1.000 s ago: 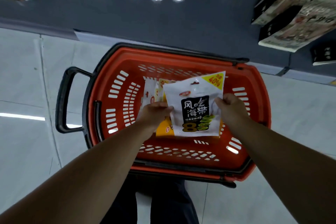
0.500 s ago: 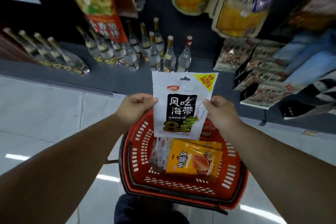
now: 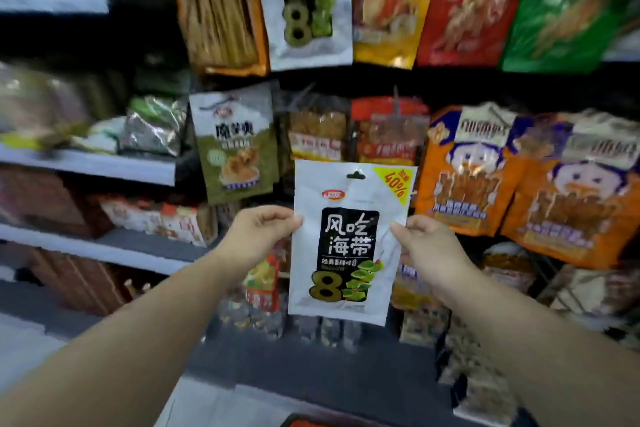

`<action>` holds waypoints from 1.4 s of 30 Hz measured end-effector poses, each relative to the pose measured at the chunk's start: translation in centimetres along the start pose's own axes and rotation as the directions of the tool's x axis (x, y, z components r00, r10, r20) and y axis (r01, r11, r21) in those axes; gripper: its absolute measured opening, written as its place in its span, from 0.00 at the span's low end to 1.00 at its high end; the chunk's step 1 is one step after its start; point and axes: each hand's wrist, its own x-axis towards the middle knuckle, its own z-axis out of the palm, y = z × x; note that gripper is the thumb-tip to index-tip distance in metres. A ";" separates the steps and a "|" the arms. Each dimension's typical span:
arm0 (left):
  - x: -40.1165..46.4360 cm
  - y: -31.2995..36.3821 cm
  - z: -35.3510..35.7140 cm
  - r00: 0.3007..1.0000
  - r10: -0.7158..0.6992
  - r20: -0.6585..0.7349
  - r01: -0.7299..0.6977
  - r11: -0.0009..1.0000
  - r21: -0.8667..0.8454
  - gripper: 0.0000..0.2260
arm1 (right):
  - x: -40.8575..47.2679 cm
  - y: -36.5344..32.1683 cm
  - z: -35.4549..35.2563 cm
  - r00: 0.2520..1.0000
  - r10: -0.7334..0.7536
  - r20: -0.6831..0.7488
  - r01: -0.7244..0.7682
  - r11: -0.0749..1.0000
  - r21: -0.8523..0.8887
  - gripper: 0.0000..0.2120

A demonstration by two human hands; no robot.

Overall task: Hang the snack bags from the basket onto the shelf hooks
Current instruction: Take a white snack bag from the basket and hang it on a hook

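Nearest, at 6 o'clock along the bottom edge, a sliver of the orange basket (image 3: 304, 423) shows. Above it both forearms reach up to the white seaweed snack bag (image 3: 348, 243), held upright near the centre of view in front of the shelf display. The left hand (image 3: 258, 234) pinches the bag's 9 o'clock edge between thumb and curled fingers; the right hand (image 3: 424, 246) pinches its 3 o'clock edge the same way. The bag looks light and thin, a glossy film pouch that probably flexes and could slip, so side pinches at mid-height seem sensible, leaving the hang hole (image 3: 356, 175) at its 12 o'clock free for a hook. Farther back, at 12 o'clock, a matching white bag (image 3: 308, 7) already hangs among other blurred packets; its hook is hidden.
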 end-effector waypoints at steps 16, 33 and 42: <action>4.8 23.7 -9.7 0.951 0.289 -0.110 -0.295 0.955 -0.043 0.07 | 1.8 -26.1 -0.6 0.895 -0.405 -0.185 0.392 0.914 -0.107 0.12; 14.6 28.2 -15.4 0.920 0.377 -0.110 -0.379 0.925 0.003 0.05 | 9.4 -32.6 5.2 0.843 -0.427 -0.328 0.422 0.902 -0.089 0.15; 16.3 28.4 -14.8 0.906 0.410 -0.107 -0.411 0.912 0.015 0.06 | 11.1 -32.3 5.0 0.854 -0.415 -0.315 0.420 0.906 -0.056 0.13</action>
